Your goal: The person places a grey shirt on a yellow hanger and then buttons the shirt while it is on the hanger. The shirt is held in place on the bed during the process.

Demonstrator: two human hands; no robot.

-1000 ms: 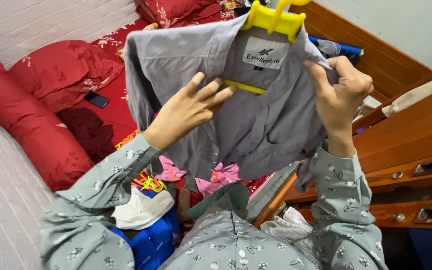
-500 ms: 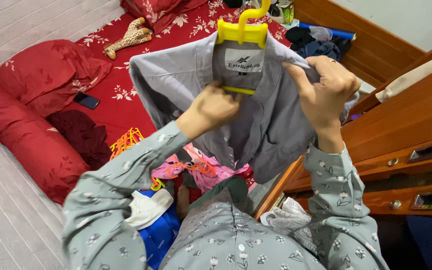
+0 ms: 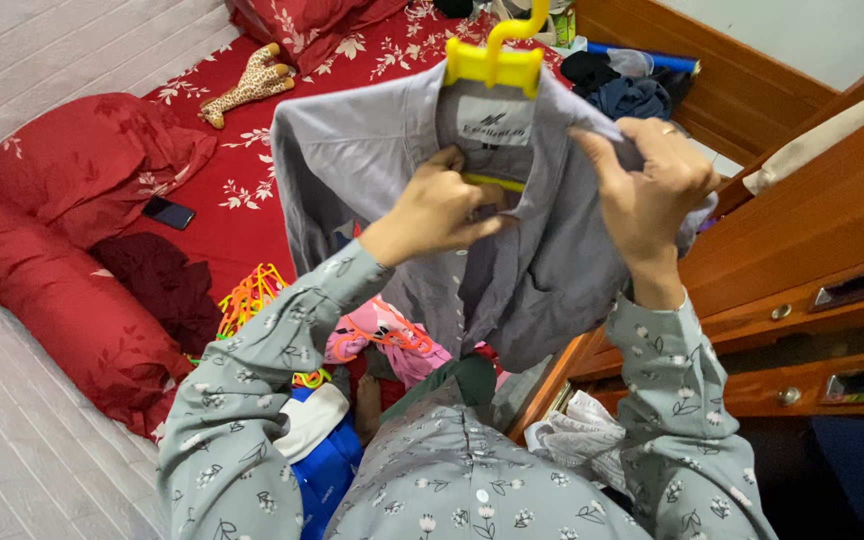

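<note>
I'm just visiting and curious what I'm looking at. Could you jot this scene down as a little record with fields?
place: bed with red floral sheet, wooden drawers alongside
held item: grey shirt on a yellow hanger
left hand: pinching the shirt front below the collar
right hand: gripping the shirt's shoulder
on the bed: toy giraffe, dark phone, red pillows
below the shirt: heap of coloured hangers

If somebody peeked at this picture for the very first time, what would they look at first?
Probably the grey shirt held up in the middle, hanging on a bright yellow hanger. The left hand pinches the shirt's front just under the collar, and the right hand grips its shoulder. Behind it lies a red flowered bedspread with a toy giraffe at the upper left.
</note>
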